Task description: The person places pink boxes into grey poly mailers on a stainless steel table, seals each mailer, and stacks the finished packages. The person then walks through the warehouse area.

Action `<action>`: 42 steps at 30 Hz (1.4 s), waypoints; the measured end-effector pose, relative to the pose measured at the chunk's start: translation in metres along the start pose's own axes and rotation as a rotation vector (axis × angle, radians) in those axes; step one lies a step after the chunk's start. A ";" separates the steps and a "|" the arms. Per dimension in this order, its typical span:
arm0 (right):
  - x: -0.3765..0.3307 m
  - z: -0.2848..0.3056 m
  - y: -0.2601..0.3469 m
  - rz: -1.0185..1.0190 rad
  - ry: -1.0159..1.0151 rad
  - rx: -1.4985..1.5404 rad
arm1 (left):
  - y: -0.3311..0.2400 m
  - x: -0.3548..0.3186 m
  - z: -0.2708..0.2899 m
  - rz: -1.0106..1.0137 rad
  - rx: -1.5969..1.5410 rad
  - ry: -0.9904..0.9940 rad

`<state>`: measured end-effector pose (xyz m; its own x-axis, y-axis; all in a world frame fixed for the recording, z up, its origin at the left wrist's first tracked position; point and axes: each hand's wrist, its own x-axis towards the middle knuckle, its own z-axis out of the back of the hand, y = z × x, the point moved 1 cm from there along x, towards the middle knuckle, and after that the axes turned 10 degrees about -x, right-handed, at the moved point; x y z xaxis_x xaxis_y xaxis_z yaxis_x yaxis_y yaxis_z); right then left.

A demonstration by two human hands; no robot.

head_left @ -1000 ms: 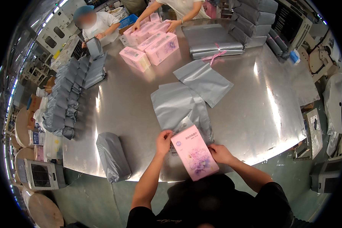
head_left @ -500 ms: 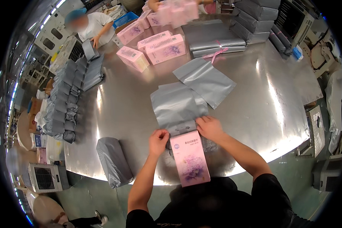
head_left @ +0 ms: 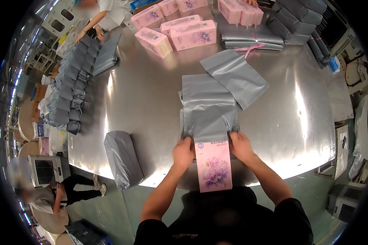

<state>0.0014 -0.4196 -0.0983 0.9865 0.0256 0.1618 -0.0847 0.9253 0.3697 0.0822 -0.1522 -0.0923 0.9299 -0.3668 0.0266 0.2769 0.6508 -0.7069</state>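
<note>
In front of me a pink flower-printed pack [head_left: 214, 169] lies lengthwise on the metal table, its near end close to my body. The mouth of a grey plastic mailing bag [head_left: 210, 116] covers the pack's far end. My left hand [head_left: 184, 153] is closed on the bag's left edge beside the pack. On the opposite side, my right hand [head_left: 240, 147] grips the bag's right edge, fingertips partly hidden. More flat grey bags [head_left: 237, 77] lie overlapping just beyond.
A filled grey parcel [head_left: 123, 160] rests at the table's [head_left: 151, 102] near left edge. Rows of grey parcels [head_left: 71, 94] line the left side. Pink packs [head_left: 194, 34], bundled bags [head_left: 253, 43] and stacked parcels [head_left: 296, 24] stand at the back. Co-workers' hands [head_left: 90, 33] work beyond.
The bag's mouth has come down over the pack's far end, and both my hands have shifted to its sides. Far pink packs have been lowered onto the bundled bags by another person.
</note>
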 end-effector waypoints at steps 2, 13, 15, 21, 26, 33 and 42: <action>-0.049 0.012 0.007 -0.168 0.370 0.175 | -0.002 -0.051 0.006 -0.023 -0.015 0.120; -0.063 0.013 -0.023 -0.331 0.376 0.305 | -0.031 0.001 0.038 -0.221 -0.261 0.124; -0.069 0.018 -0.018 -0.345 0.380 0.345 | -0.033 0.004 0.014 -0.063 -0.361 0.388; -0.093 0.010 -0.002 -0.402 0.087 0.755 | -0.018 -0.005 0.004 0.067 -0.617 0.628; -0.094 0.023 0.008 -0.420 0.065 0.876 | -0.044 -0.017 0.050 0.168 -0.869 0.753; -0.115 -0.003 -0.011 -0.359 0.157 0.789 | 0.002 -0.040 0.005 0.294 -0.842 0.798; -0.139 0.009 0.024 -0.548 -0.111 0.997 | -0.009 -0.045 -0.006 -0.063 -0.356 0.543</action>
<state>-0.1386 -0.4048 -0.1035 0.9116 -0.3681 -0.1831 0.2302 0.0882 0.9691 0.0366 -0.1456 -0.0910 0.6342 -0.7415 -0.2191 0.1435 0.3912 -0.9090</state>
